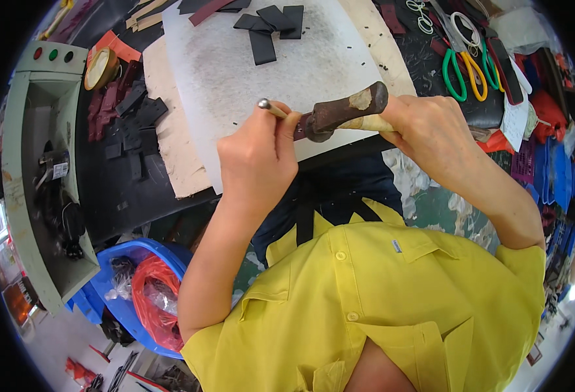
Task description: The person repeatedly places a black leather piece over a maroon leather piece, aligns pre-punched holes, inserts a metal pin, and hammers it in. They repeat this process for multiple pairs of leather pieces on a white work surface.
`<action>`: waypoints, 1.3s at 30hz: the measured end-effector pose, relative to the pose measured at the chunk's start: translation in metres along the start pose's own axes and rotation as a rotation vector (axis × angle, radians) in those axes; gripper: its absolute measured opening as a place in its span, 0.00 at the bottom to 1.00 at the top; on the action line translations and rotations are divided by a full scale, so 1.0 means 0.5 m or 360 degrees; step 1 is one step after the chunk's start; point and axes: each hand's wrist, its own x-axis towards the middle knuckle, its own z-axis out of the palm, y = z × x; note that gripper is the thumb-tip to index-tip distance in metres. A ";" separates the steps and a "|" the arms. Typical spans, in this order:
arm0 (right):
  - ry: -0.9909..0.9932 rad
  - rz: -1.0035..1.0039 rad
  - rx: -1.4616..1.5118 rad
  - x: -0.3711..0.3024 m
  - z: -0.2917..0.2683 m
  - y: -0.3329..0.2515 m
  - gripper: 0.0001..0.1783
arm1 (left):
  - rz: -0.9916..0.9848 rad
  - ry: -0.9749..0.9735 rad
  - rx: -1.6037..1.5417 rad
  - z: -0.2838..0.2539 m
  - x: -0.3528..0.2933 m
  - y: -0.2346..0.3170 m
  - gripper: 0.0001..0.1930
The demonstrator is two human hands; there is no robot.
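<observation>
My left hand (255, 157) is closed, pinching a slim metal rod (271, 108) with a rounded shiny end, which looks like a hole punch. A dark red strip (302, 126) shows beside its fingertips, partly hidden by the hammer. My right hand (431, 124) grips the tape-wrapped handle of a hammer (349, 111). The worn brown hammer head is just right of the left fingers, above the near edge of a white sheet (235, 91). On that sheet's far part lie several flat black strips (264, 46) and part of a dark red one (208, 10).
Black and dark red pieces (134, 127) are heaped at left near a round bowl (101, 68). Scissors with coloured handles (474, 75) lie at right. A grey metal box (52, 176) borders the table's left side; a blue basin (121, 251) holding plastic bags stands below.
</observation>
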 end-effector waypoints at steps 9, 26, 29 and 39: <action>0.0917 0.0457 0.0846 0.073 -0.147 -0.019 0.13 | 0.0174 -0.0030 0.0324 0.007 -0.003 0.013 0.07; 0.0768 0.0624 -0.0481 -0.053 0.019 0.250 0.08 | 0.0353 -0.0129 0.0662 0.011 -0.021 0.019 0.09; 0.0909 0.0103 -0.0090 0.014 0.056 0.118 0.06 | 0.0377 -0.0096 0.0639 0.016 -0.029 0.007 0.09; 0.0236 0.0096 0.0904 0.076 0.077 -0.008 0.07 | -0.0723 0.0140 -0.1202 -0.071 0.012 -0.027 0.05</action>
